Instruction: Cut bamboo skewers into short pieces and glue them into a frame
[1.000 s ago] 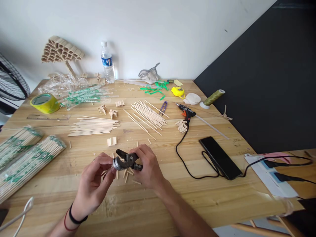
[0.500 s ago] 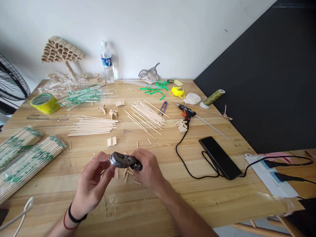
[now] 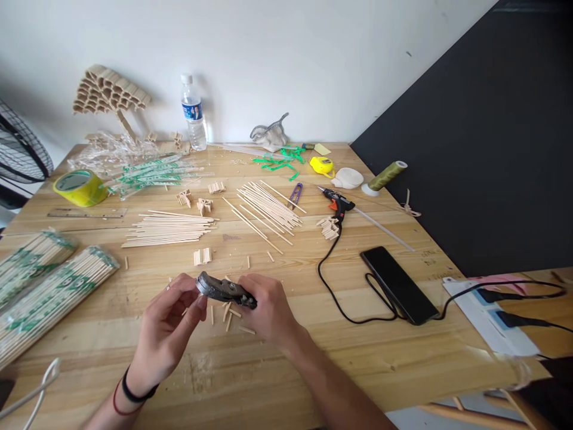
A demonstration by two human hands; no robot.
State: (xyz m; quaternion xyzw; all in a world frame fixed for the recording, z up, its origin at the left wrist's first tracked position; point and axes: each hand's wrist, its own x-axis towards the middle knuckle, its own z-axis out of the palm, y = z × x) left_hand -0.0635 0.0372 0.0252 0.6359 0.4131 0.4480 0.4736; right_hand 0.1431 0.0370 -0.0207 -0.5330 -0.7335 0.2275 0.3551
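My right hand (image 3: 264, 307) grips the handles of a small dark cutter (image 3: 221, 289) held just above the wooden table (image 3: 286, 352). The cutter's jaws are closed around the spot where my left hand (image 3: 172, 322) pinches a short piece of bamboo stick, mostly hidden by my fingers. Several short cut stick pieces (image 3: 229, 313) lie on the table right under both hands. A small stack of cut pieces (image 3: 202, 257) sits just beyond them.
Loose skewers lie in two piles (image 3: 172, 227) (image 3: 268, 206) mid-table, packed skewer bundles (image 3: 49, 286) at left. A glue gun (image 3: 336, 202) with its cord, a black phone (image 3: 398, 285), yellow tape roll (image 3: 80, 186), water bottle (image 3: 193, 113), thread spool (image 3: 385, 176) and a stick model (image 3: 110, 95) stand around.
The cutter's jaws were open one second ago and have closed. Both hands stayed in the same place above the cut pieces.
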